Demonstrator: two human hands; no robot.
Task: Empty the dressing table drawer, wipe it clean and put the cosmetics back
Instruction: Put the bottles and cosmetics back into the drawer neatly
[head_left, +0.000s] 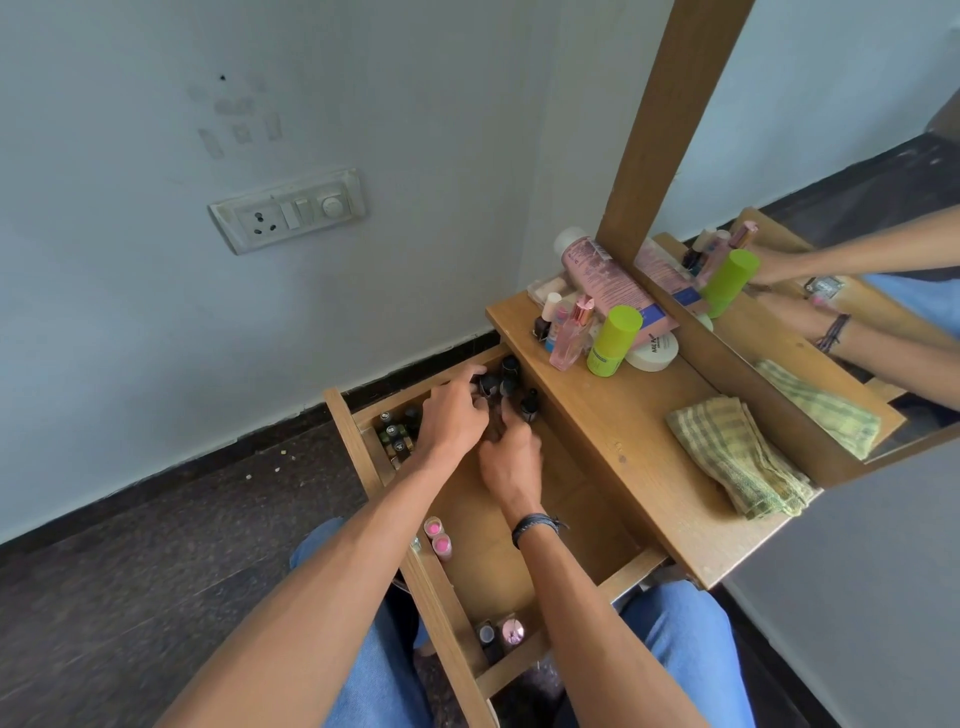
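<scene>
The wooden drawer (571, 525) is pulled out below the dressing table top (639, 431). Both my hands reach into its far end. My left hand (452, 415) curls its fingers round a black-capped bottle (489, 384) among several dark nail polish bottles (519, 389). My right hand (511, 460) sits just behind, fingers curled down over small bottles; what it holds is hidden. More small bottles (397, 431) stand in the drawer's left corner. Two pink-topped tubes (437, 538) lie along the left wall. Two small jars (501, 633) rest at the near end.
On the table top stand a pink tube (602, 275), a green-capped bottle (613, 340), a pink perfume bottle (571, 338), a white round tin (655, 351) and a folded green checked cloth (737, 452). A mirror (831, 234) rises behind. My knees in jeans (691, 639) are under the drawer.
</scene>
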